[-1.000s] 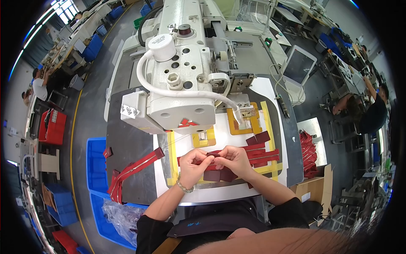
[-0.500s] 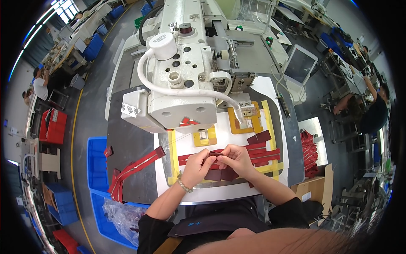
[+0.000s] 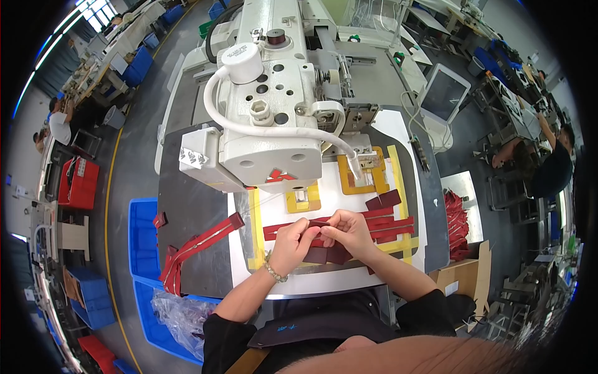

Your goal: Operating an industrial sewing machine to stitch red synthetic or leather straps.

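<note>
Both hands meet over the white work plate (image 3: 249,283) of a large sewing machine (image 3: 268,156). My left hand (image 3: 291,242) and my right hand (image 3: 350,234) pinch a small dark-red fabric piece (image 3: 319,223) between thumbs and fingers; the fingers partly cover it. Under and beside the hands lie red zipper strips (image 3: 393,230) and dark maroon fabric patches (image 3: 326,255). Another maroon patch (image 3: 383,199) rests farther right. Beyond the hands are a small yellow-edged frame (image 3: 303,201) and a larger yellow frame (image 3: 346,177).
More red zipper strips (image 3: 202,242) trail over the table's left side. Blue bins (image 3: 143,249) stand left, one with clear plastic (image 3: 180,311). On the right are a heap of red strips (image 3: 456,224), a cardboard box (image 3: 467,274) and a screen (image 3: 443,93). The machine head overhangs the plate.
Both hands stay together in nearly the same place. The fabric piece between them has shifted slightly, showing more of its upper edge. The whole view has moved a little.
</note>
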Demonstrator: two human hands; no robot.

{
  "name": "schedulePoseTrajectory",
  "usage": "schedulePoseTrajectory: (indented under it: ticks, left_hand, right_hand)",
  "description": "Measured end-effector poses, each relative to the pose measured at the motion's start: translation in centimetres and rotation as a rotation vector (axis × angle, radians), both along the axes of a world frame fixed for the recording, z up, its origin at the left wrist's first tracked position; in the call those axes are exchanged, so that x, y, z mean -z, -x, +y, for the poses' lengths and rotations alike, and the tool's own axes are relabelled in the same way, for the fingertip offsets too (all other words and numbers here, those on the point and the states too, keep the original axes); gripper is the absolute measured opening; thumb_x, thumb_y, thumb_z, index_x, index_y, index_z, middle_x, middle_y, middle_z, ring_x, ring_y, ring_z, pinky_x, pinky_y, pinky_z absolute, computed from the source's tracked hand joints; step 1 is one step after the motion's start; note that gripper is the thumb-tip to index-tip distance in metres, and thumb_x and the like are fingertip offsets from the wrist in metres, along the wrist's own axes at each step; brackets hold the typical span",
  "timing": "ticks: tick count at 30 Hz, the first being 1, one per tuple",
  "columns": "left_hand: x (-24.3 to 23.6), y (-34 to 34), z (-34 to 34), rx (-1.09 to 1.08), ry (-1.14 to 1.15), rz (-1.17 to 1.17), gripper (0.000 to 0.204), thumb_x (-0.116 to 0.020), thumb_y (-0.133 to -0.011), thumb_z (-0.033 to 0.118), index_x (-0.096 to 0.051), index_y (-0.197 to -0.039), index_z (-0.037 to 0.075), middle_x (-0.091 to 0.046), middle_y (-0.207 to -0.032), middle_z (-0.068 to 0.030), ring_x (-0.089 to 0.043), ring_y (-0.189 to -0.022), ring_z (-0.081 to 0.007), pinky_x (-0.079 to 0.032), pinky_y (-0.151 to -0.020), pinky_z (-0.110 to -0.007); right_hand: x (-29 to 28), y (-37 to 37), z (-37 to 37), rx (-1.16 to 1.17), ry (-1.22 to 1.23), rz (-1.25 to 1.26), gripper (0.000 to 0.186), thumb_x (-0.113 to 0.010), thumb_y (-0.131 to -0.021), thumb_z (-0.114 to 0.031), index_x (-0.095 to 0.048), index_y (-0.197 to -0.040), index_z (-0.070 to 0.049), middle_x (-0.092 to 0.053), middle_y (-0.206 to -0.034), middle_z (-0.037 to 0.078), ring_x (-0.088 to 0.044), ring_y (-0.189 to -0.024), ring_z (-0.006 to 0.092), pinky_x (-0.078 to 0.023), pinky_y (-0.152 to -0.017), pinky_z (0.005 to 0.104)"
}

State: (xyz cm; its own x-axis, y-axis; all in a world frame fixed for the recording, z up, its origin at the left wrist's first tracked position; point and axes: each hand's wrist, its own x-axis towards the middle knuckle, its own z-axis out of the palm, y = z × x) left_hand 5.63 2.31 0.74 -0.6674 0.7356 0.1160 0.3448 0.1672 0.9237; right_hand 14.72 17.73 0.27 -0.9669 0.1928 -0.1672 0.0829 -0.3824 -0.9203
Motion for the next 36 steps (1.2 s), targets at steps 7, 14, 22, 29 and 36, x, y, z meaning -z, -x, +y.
schedulePoseTrajectory:
  ticks: [7, 14, 22, 29, 36]
  left_hand:
    - [0.1, -0.1, 0.2, -0.013, -0.051, -0.008, 0.028, -0.059, -0.089, 0.016, -0.045, -0.071, 0.0, -0.045, -0.059, -0.0147, -0.041, -0.048, -0.0222, -0.035, -0.047, -0.031]
    - [0.4, -0.1, 0.2, -0.021, -0.08, -0.042, 0.029, -0.059, -0.089, 0.016, -0.045, -0.07, 0.0, -0.043, -0.058, -0.0144, -0.038, -0.048, -0.0211, -0.034, -0.047, -0.03]
    - [1.1, -0.1, 0.1, -0.013, -0.062, -0.137, 0.029, -0.058, -0.089, 0.016, -0.045, -0.07, 0.0, -0.043, -0.056, -0.0122, -0.038, -0.049, -0.0174, -0.034, -0.047, -0.029]
    - [-0.4, 4.4, -0.7, 0.462, 0.118, -0.043, 0.027, -0.059, -0.089, 0.018, -0.051, -0.07, 0.001, -0.049, -0.056, -0.0069, -0.046, -0.051, -0.01, -0.038, -0.049, -0.027]
    - [-0.9, 4.6, -1.7, 0.415, 0.117, -0.129, 0.019, -0.06, -0.087, 0.019, -0.061, -0.079, 0.002, -0.057, -0.063, -0.0121, -0.051, -0.054, -0.0227, -0.042, -0.054, -0.03]
  right_hand:
    - [0.1, 0.1, 0.0, 0.015, 0.002, -0.015, 0.011, -0.064, -0.085, -0.003, -0.054, -0.079, -0.001, -0.065, -0.071, 0.011, -0.064, -0.059, 0.013, -0.052, -0.054, 0.0232]
    - [-0.2, 0.2, 0.0, 0.014, 0.02, -0.035, 0.012, -0.066, -0.084, -0.006, -0.056, -0.08, -0.001, -0.065, -0.07, 0.008, -0.063, -0.06, 0.0103, -0.051, -0.055, 0.0213]
    - [0.1, 0.1, -0.1, 0.014, 0.065, -0.039, 0.012, -0.065, -0.085, -0.007, -0.056, -0.079, -0.001, -0.065, -0.07, 0.008, -0.062, -0.059, 0.0105, -0.051, -0.054, 0.0215]
    - [-0.9, 0.8, 1.9, -0.355, -0.213, -0.146, 0.019, -0.068, -0.083, -0.015, -0.059, -0.079, 0.001, -0.063, -0.068, 0.006, -0.059, -0.057, 0.0084, -0.047, -0.05, 0.0213]
    - [-3.1, 3.4, 2.0, -0.536, -0.455, -0.145, 0.017, -0.067, -0.081, -0.014, -0.061, -0.075, 0.0, -0.061, -0.061, 0.006, -0.057, -0.05, 0.0095, -0.045, -0.045, 0.0231]
